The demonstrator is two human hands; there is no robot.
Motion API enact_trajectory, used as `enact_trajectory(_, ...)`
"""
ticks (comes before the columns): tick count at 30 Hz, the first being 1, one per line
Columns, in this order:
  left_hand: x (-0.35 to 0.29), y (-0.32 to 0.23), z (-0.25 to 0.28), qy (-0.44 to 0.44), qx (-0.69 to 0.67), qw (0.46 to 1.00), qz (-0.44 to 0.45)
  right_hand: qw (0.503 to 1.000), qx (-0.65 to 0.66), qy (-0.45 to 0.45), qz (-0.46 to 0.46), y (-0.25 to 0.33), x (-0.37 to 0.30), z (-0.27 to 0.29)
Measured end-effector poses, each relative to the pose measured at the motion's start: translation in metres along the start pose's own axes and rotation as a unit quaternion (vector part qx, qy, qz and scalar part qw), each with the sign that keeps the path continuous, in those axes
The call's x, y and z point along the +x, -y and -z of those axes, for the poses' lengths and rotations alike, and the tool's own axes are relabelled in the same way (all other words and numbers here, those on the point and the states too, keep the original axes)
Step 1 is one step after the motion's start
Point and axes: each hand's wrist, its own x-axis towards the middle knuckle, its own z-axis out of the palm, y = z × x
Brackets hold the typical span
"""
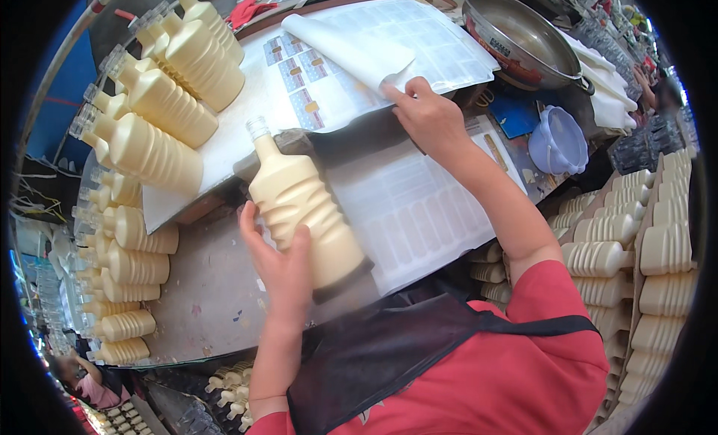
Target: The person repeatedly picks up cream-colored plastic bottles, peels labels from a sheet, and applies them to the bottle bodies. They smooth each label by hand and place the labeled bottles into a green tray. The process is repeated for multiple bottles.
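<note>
A cream ribbed bottle with a clear threaded neck leans back against a dark block at the middle of the table. My left hand is wrapped round its lower left side, the thumb across the front. On the raised white board, a translucent sheet is curled back, and my right hand pinches its near right corner between thumb and fingers. Several small printed labels in blue, white and brown show on the sheet beneath the curl.
Cream bottles line the left side on two levels. A metal basin stands at the back right, near a lavender bucket. Used backing sheets lie before me. Stacked bottles fill the right. Another person is at lower left.
</note>
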Motion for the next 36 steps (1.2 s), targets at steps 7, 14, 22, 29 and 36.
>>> enact_trajectory(7,0.002,-0.048,-0.001,0.080,-0.021,0.976,-0.200,0.999,0.032,-0.027,0.024,-0.028,-0.005,-0.004)
enact_trajectory(14,0.023,-0.078,-0.056,0.307,-0.395,0.833,0.236,0.964,0.241,0.017,-0.109,-0.007,-0.010,0.034)
enact_trajectory(22,0.041,-0.073,-0.055,0.219,-0.456,0.818,0.273,0.945,0.304,0.113,0.049,0.060,-0.014,0.105)
enact_trajectory(29,0.050,-0.055,0.007,0.036,-0.298,0.949,0.092,0.924,0.360,0.025,0.131,0.094,0.022,0.063)
enact_trajectory(36,0.057,0.020,0.024,-0.018,-0.281,0.948,0.152,0.923,0.330,0.121,0.156,0.118,0.049,0.015)
